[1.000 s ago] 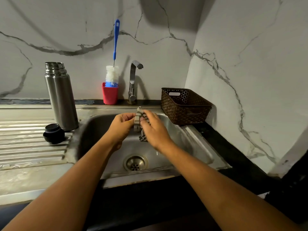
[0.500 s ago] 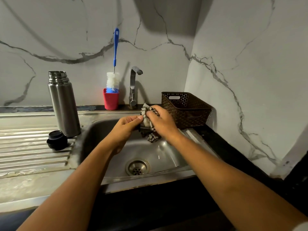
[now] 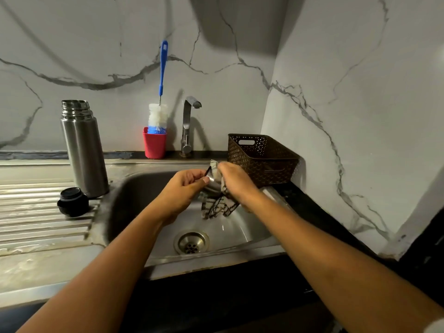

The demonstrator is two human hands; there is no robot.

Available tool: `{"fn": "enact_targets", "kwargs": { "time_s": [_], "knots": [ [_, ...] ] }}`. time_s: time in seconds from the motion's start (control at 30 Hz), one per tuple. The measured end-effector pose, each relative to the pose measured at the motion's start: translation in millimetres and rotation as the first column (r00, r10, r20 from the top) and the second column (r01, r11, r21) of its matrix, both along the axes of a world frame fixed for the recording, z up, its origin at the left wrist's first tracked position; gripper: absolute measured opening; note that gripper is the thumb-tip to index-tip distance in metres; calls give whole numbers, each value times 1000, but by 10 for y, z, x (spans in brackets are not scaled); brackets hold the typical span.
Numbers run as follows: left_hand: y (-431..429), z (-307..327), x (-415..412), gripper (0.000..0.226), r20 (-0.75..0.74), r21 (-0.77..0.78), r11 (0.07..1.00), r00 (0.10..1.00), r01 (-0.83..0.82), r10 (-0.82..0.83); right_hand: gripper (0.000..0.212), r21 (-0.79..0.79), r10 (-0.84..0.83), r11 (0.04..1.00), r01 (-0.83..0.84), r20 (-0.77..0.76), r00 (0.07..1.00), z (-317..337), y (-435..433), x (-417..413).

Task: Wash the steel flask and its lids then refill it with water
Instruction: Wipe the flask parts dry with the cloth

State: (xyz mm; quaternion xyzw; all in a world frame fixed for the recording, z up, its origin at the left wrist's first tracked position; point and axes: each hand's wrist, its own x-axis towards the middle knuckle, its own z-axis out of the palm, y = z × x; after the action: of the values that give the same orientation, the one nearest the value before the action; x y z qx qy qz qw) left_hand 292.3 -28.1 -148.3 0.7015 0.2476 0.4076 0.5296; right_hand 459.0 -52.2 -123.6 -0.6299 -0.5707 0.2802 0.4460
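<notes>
The small shiny steel cup-lid (image 3: pixel 213 183), mostly hidden, is pinched in the left hand (image 3: pixel 185 188) over the dull steel sink basin (image 3: pixel 134 193). The right hand (image 3: pixel 236 183) grips a limp black-and-white checked cloth (image 3: pixel 217 209) wrapped against it, possibly drying rather than scrubbing. Smooth curved metal could slip from a light pinch and clang into the basin. The tall brushed-steel cylindrical flask (image 3: pixel 84 150) stands open on the bench (image 3: pixel 36 260), on its ribbed drainer at the basin's left rim, with the squat black plastic stopper (image 3: pixel 72 201) just beside it. A stray elbow could topple so narrow a flask
</notes>
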Motion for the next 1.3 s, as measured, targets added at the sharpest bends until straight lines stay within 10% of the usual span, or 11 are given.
{"fn": "enact_targets", "kwargs": {
  "time_s": [0.1, 0.27, 0.47, 0.67, 0.87, 1.0, 1.13, 1.3],
  "knots": [
    [99, -101, -36, 21, 0, -54, 995, 996, -88, 88, 31, 308, -14, 937, -162, 498, 867, -410, -67, -163],
    [113, -149, -57, 23, -64, -83, 992, 994, -99, 94, 37, 399, -32, 892, -211, 522, 852, -614, -89, -121],
    [26, 9, -36, 26, 112, -99, 995, 993, -19, 30, 18, 26, 173, 985, -171, -63, 983, -25, 12, -67],
    [-62, 88, -5, 30, 310, -116, 991, 950, 67, -28, 50, -208, 45, 942, -265, -702, 710, 232, 61, 8],
    [-30, -29, 9, 25, 260, -91, 986, 952, -141, 160, 32, -292, -229, 956, -29, -804, 548, 84, 226, -458],
    [7, -28, -28, 24, 246, -101, 965, 934, -243, 260, 34, 71, -194, 966, 250, -445, 874, -128, 287, -760],
    [69, -87, -62, 25, 68, -3, 935, 933, -354, 353, 36, 377, -116, 925, 59, 130, 985, -303, 200, -676],
    [11, 10, -98, 26, 22, 32, 983, 984, -179, 178, 22, 157, -3, 987, -15, 113, 994, 89, 228, -396]
  ]
}}
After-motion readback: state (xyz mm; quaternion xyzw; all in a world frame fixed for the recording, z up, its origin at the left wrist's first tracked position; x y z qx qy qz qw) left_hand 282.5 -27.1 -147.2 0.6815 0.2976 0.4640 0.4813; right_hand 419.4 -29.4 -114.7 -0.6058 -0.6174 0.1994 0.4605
